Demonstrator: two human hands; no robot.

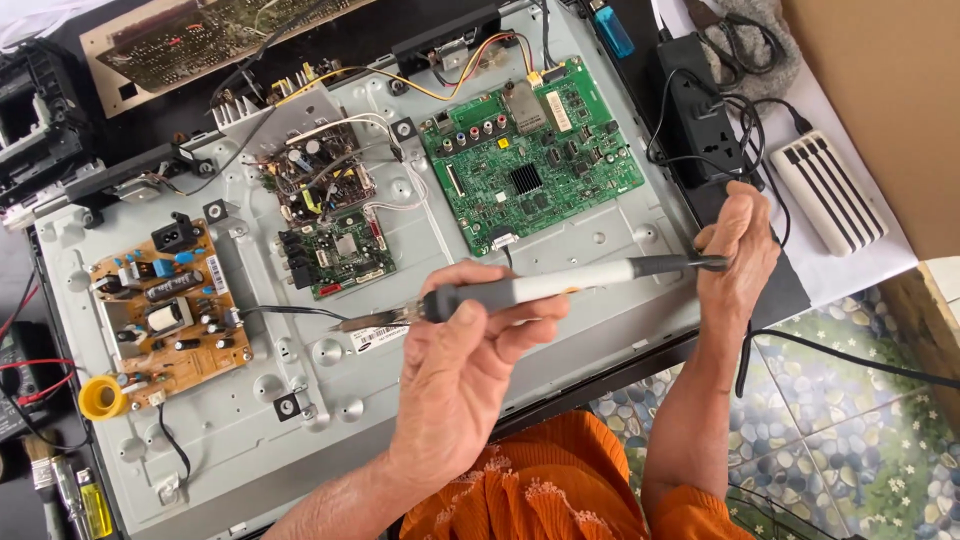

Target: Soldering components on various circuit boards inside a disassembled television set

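A soldering iron (575, 281) with a white handle and black grip lies level above a grey metal television back panel (600, 250), its tip pointing left. My left hand (465, 345) is closed around the black front grip. My right hand (742, 245) pinches the rear end of the handle, where the black cord leaves it. The tip hovers over the panel between a small green board (335, 252) and a white sticker. A large green main board (535, 160) sits behind the iron, and a brown power board (165, 310) lies at the left.
A yellow solder spool (101, 397) rests at the panel's left edge near a meter with red leads (20, 375). A black power strip (700, 110) and a white striped box (830, 190) lie at the right. Black cables trail off the table edge.
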